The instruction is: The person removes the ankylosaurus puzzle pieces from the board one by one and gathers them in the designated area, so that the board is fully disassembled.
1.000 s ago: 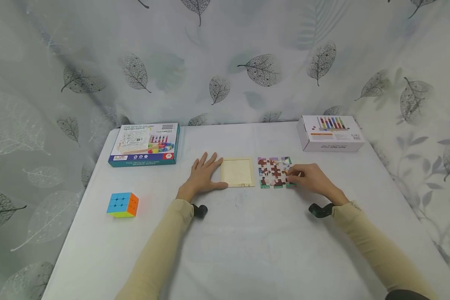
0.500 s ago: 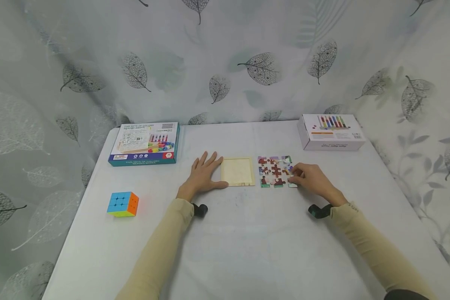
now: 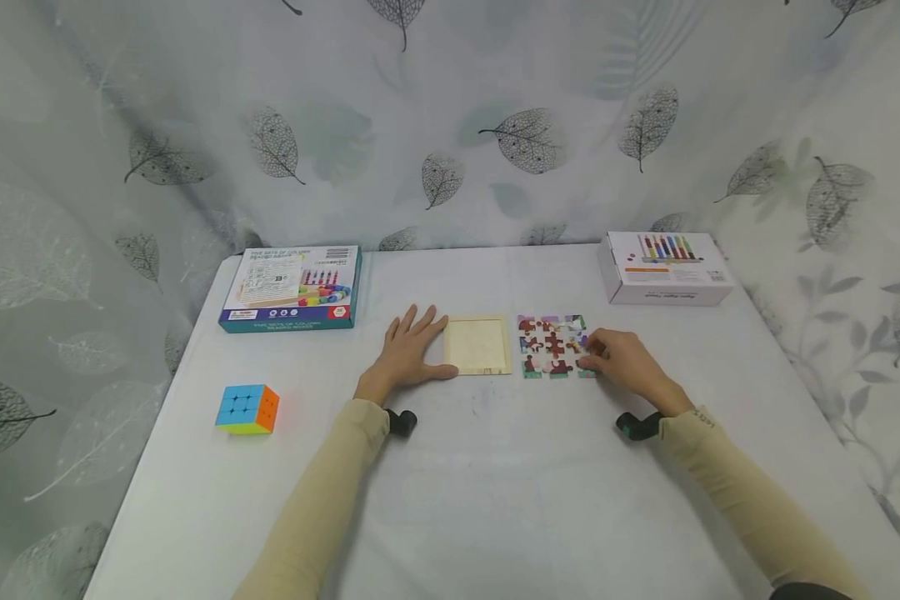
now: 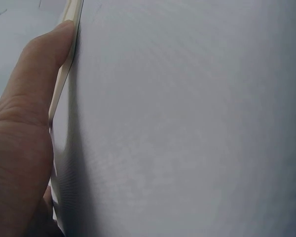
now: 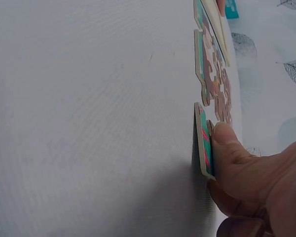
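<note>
My left hand (image 3: 407, 350) lies on the table with fingers spread, its thumb and index finger at the left side of a shallow wooden puzzle tray (image 3: 477, 345). The tray's pale edge (image 4: 64, 79) runs along the thumb in the left wrist view. To the right of it, jigsaw pieces (image 3: 551, 342) in brown, white and green lie in rows with small gaps. My right hand (image 3: 624, 360) pinches the bottom right puzzle piece (image 5: 204, 143), green with pink marks, thumb against its face. The right fingertips are partly hidden behind the piece and thumb.
A Rubik's cube (image 3: 247, 409) sits at the left of the white-covered table. A flat teal-edged toy box (image 3: 292, 289) lies at the back left, a white box (image 3: 663, 268) at the back right. A leaf-patterned curtain (image 3: 450, 125) hangs behind.
My right hand has shifted slightly right and down from the right-hand pieces to the bottom right piece, showing more of the right column. The left hand and tray stay in place.
</note>
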### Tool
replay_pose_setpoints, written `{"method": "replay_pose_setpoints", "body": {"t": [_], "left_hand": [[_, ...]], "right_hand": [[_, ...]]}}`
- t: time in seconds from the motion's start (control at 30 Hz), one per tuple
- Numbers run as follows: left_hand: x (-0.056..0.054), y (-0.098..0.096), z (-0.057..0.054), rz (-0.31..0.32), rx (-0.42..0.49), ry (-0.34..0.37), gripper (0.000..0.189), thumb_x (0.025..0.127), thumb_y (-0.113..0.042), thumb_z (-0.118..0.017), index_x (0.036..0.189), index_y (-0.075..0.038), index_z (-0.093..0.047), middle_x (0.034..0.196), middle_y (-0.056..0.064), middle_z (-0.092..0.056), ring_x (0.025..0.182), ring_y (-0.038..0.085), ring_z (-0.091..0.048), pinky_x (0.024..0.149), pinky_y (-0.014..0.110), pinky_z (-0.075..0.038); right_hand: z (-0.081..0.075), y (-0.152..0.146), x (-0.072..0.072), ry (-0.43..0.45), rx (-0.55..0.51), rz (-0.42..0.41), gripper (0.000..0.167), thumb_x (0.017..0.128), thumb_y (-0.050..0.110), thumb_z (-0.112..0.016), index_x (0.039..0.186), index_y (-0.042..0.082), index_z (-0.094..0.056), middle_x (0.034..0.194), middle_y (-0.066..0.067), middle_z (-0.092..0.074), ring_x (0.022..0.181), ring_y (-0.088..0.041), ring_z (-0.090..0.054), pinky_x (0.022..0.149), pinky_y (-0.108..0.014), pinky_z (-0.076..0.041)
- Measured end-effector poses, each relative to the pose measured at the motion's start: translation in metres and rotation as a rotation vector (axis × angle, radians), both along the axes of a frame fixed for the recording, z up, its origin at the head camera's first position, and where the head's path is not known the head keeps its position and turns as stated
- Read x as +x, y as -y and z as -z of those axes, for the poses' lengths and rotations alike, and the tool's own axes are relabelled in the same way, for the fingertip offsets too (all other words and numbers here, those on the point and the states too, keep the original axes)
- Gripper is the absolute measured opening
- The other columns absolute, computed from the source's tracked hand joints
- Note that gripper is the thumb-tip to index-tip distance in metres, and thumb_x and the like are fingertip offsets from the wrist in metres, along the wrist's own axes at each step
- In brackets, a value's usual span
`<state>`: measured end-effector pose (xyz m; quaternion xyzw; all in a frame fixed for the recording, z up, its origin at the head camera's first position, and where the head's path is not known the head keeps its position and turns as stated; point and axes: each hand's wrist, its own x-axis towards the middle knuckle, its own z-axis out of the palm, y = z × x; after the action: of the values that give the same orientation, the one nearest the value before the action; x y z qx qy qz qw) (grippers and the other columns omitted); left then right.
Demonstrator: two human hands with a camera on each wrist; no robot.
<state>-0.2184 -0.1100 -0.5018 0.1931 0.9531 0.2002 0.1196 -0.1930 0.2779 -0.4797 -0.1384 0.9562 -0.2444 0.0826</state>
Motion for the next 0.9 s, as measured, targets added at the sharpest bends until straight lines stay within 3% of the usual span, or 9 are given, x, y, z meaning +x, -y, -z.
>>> {"method": "replay_pose_setpoints", "body": {"t": [0.23, 0.43, 0.57, 0.77, 0.9], "left_hand": [[0.0, 0.0, 0.0, 0.0, -0.007, -0.002, 0.099, 0.083, -0.063, -0.071, 0.161, -0.024, -0.024, 0.172, 0.002, -0.01, 0.16, 0.032, 0.004, 0.129, 0.057, 0.0], [0.0, 0.0, 0.002, -0.002, -0.016, 0.016, 0.099, 0.083, -0.064, -0.07, 0.162, -0.026, -0.022, 0.172, 0.001, -0.008, 0.16, 0.03, 0.008, 0.13, 0.055, 0.002], [0.0, -0.001, 0.005, -0.003, -0.026, 0.016, 0.1, 0.083, -0.066, -0.069, 0.162, -0.027, -0.021, 0.172, 0.0, -0.006, 0.16, 0.029, 0.009, 0.13, 0.055, 0.002], [-0.002, 0.0, 0.004, -0.007, -0.011, 0.011, 0.1, 0.083, -0.064, -0.07, 0.162, -0.025, -0.023, 0.172, 0.001, -0.008, 0.16, 0.03, 0.007, 0.129, 0.056, 0.001], [-0.004, 0.001, 0.002, 0.003, -0.013, -0.002, 0.1, 0.084, -0.064, -0.07, 0.162, -0.023, -0.023, 0.172, 0.003, -0.009, 0.16, 0.031, 0.005, 0.129, 0.057, 0.0]], "right_hand": [[0.0, 0.003, 0.001, -0.074, 0.014, -0.012, 0.029, 0.088, 0.018, -0.077, 0.105, -0.003, -0.066, 0.095, -0.017, -0.066, 0.084, -0.025, -0.059, 0.076, -0.041, -0.05], [0.001, 0.002, 0.0, -0.085, 0.045, -0.01, 0.032, 0.089, 0.019, -0.077, 0.109, -0.004, -0.066, 0.103, -0.019, -0.065, 0.09, -0.029, -0.06, 0.082, -0.046, -0.051], [-0.002, 0.003, 0.0, -0.086, 0.041, -0.003, 0.034, 0.091, 0.022, -0.074, 0.112, -0.004, -0.065, 0.104, -0.02, -0.065, 0.09, -0.029, -0.06, 0.081, -0.047, -0.052], [-0.008, 0.006, -0.007, -0.121, 0.022, 0.029, 0.037, 0.098, 0.028, -0.066, 0.117, -0.004, -0.064, 0.104, -0.02, -0.065, 0.082, -0.025, -0.057, 0.071, -0.036, -0.047], [-0.016, 0.009, -0.012, -0.118, 0.027, 0.053, 0.043, 0.101, 0.031, -0.06, 0.123, -0.006, -0.061, 0.111, -0.024, -0.063, 0.087, -0.03, -0.059, 0.074, -0.041, -0.049]]}}
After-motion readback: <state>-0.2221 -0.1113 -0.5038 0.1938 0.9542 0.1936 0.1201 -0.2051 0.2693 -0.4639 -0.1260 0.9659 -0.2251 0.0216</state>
